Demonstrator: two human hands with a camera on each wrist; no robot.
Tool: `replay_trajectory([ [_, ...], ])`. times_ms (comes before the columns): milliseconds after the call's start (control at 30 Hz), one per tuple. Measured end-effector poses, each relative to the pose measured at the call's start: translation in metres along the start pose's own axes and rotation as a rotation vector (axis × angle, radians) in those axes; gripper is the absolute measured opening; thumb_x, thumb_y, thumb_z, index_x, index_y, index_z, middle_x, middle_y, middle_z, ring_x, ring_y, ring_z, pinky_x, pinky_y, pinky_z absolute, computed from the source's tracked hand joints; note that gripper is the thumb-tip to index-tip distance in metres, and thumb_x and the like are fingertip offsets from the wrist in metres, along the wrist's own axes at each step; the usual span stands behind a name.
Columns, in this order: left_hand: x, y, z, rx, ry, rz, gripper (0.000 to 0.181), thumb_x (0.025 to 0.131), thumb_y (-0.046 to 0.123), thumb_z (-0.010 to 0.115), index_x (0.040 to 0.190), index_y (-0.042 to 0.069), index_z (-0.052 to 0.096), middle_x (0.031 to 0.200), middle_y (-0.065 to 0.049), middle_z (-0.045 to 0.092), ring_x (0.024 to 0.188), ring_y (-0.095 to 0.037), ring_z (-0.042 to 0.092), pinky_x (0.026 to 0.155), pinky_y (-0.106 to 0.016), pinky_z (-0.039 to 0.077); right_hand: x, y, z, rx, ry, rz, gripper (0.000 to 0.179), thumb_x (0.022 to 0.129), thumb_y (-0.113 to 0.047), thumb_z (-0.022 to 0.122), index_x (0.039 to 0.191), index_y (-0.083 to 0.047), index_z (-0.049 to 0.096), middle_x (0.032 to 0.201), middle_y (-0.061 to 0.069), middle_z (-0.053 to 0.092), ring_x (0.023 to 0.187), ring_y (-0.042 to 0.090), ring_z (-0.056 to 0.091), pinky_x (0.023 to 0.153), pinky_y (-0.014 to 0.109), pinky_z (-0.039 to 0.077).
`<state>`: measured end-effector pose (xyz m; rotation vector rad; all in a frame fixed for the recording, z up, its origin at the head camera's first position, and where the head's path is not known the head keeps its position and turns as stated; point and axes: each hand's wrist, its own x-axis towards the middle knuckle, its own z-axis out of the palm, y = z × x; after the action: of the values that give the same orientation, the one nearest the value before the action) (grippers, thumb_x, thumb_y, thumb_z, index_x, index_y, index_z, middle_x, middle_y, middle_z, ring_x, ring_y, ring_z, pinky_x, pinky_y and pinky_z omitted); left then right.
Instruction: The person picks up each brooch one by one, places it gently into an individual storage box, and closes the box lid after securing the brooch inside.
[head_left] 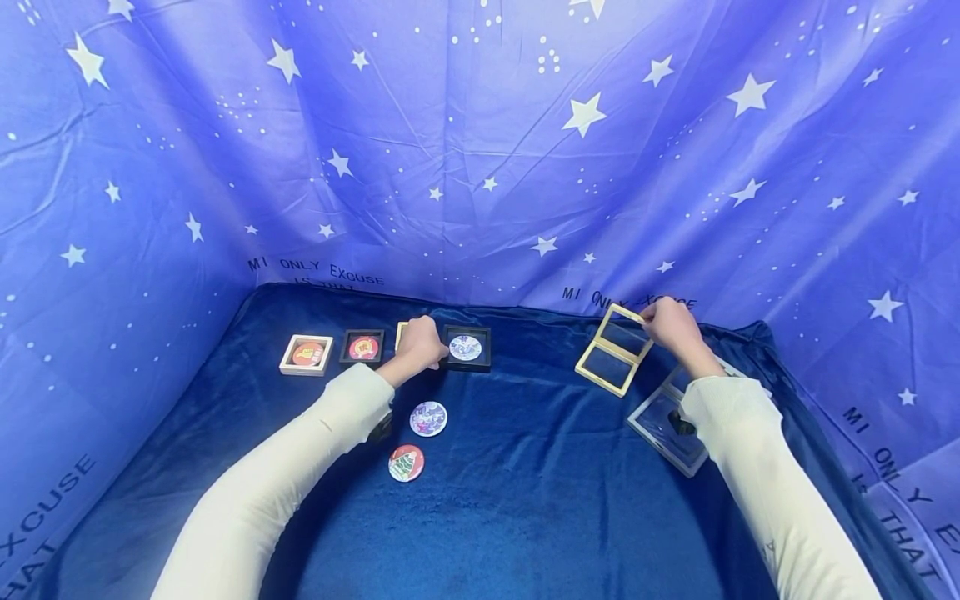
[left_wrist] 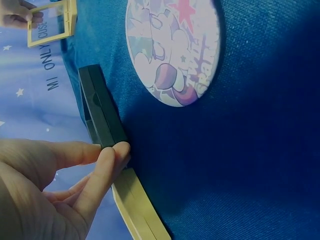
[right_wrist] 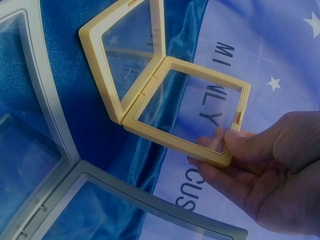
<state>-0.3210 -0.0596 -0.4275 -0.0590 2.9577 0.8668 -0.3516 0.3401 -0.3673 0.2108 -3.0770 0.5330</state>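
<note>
In the head view my left hand (head_left: 422,343) reaches to a row of small display frames at the back. Its thumb and fingertips pinch the corner of a black frame (left_wrist: 102,110) in the left wrist view; a round badge (head_left: 465,347) with a blue-and-white picture shows inside it. A pale yellow frame (left_wrist: 142,210) stands beside that black one, mostly hidden by the hand from above. At the back right, my right hand (head_left: 673,329) pinches the edge of a hinged yellow display frame (right_wrist: 175,145), spread apart, with clear film in both halves.
A larger grey hinged frame (head_left: 667,450) lies unfolded beneath my right forearm. Left in the row are a cream frame (head_left: 306,371) and another black frame (head_left: 347,346), each with a red badge. A purple badge (head_left: 428,419) and a Christmas-tree badge (head_left: 406,463) lie on the blue cloth.
</note>
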Motion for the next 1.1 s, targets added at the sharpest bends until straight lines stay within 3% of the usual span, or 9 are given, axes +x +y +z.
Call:
replay_trajectory([
  [67, 0.0, 0.0, 0.0, 0.001, 0.003, -0.01, 0.011, 0.083, 0.01, 0.075, 0.081, -0.001, 0.073, 0.06, -0.009, 0.072, 0.047, -0.013, 0.069, 0.047, -0.021, 0.051, 0.0, 0.0, 0.0, -0.003, 0.001, 0.005, 0.04, 0.092, 0.005, 0.051, 0.062, -0.016, 0.034, 0.061, 0.0, 0.037, 0.058, 0.015, 0.026, 0.058, 0.031, 0.026],
  [100, 0.0, 0.0, 0.0, 0.001, 0.003, -0.015, 0.012, 0.084, 0.01, 0.076, 0.081, -0.001, 0.073, 0.06, -0.009, 0.072, 0.047, -0.013, 0.069, 0.047, -0.021, 0.051, 0.0, 0.0, 0.0, -0.006, 0.0, 0.01, 0.036, 0.092, 0.005, 0.052, 0.061, -0.011, 0.042, 0.063, 0.005, 0.046, 0.058, 0.016, 0.031, 0.059, 0.032, 0.029],
  [200, 0.0, 0.0, 0.0, 0.012, 0.004, -0.022, 0.013, 0.085, 0.012, 0.076, 0.085, -0.001, 0.074, 0.061, -0.008, 0.073, 0.048, -0.012, 0.069, 0.048, -0.021, 0.051, 0.0, 0.0, 0.001, -0.007, -0.004, 0.024, 0.023, 0.093, 0.004, 0.052, 0.071, -0.003, 0.056, 0.077, 0.015, 0.06, 0.061, 0.019, 0.039, 0.061, 0.033, 0.033],
  [300, -0.001, 0.0, 0.0, 0.024, 0.015, -0.014, 0.014, 0.086, 0.014, 0.077, 0.087, 0.0, 0.075, 0.06, -0.007, 0.072, 0.047, -0.011, 0.068, 0.049, -0.021, 0.051, -0.001, 0.0, 0.001, -0.014, -0.009, 0.038, 0.02, 0.094, 0.002, 0.052, 0.096, 0.009, 0.071, 0.101, 0.031, 0.069, 0.069, 0.028, 0.055, 0.065, 0.038, 0.043],
  [433, -0.003, -0.001, 0.0, 0.041, 0.032, 0.006, 0.013, 0.086, 0.014, 0.077, 0.081, 0.002, 0.075, 0.057, -0.006, 0.071, 0.044, -0.009, 0.065, 0.049, -0.021, 0.049, -0.002, -0.002, 0.0, -0.021, -0.019, 0.057, 0.032, 0.095, 0.001, 0.052, 0.12, 0.014, 0.066, 0.123, 0.036, 0.064, 0.091, 0.041, 0.066, 0.076, 0.047, 0.05],
  [600, -0.005, -0.001, -0.002, 0.053, 0.043, 0.023, 0.016, 0.084, 0.013, 0.077, 0.071, 0.006, 0.075, 0.056, -0.005, 0.071, 0.045, -0.009, 0.066, 0.052, -0.022, 0.051, -0.002, -0.004, 0.0, -0.022, -0.013, 0.06, 0.029, 0.096, 0.0, 0.055, 0.119, 0.014, 0.067, 0.12, 0.036, 0.065, 0.092, 0.044, 0.067, 0.078, 0.051, 0.052],
  [867, -0.011, 0.0, -0.008, 0.043, 0.036, 0.066, 0.017, 0.084, 0.009, 0.073, 0.068, 0.005, 0.078, 0.059, -0.006, 0.072, 0.051, -0.013, 0.07, 0.068, -0.031, 0.059, -0.006, -0.014, 0.0, -0.018, 0.021, 0.03, 0.027, 0.096, 0.0, 0.058, 0.116, 0.015, 0.068, 0.115, 0.035, 0.068, 0.098, 0.048, 0.067, 0.085, 0.057, 0.053],
  [1100, -0.016, 0.0, -0.013, 0.038, 0.008, 0.087, 0.017, 0.084, 0.012, 0.072, 0.071, 0.005, 0.079, 0.056, -0.004, 0.071, 0.049, -0.011, 0.065, 0.057, -0.025, 0.051, -0.012, -0.023, -0.003, -0.003, 0.031, 0.005, 0.023, 0.096, 0.001, 0.061, 0.113, 0.015, 0.069, 0.108, 0.033, 0.07, 0.093, 0.046, 0.068, 0.081, 0.055, 0.054],
])
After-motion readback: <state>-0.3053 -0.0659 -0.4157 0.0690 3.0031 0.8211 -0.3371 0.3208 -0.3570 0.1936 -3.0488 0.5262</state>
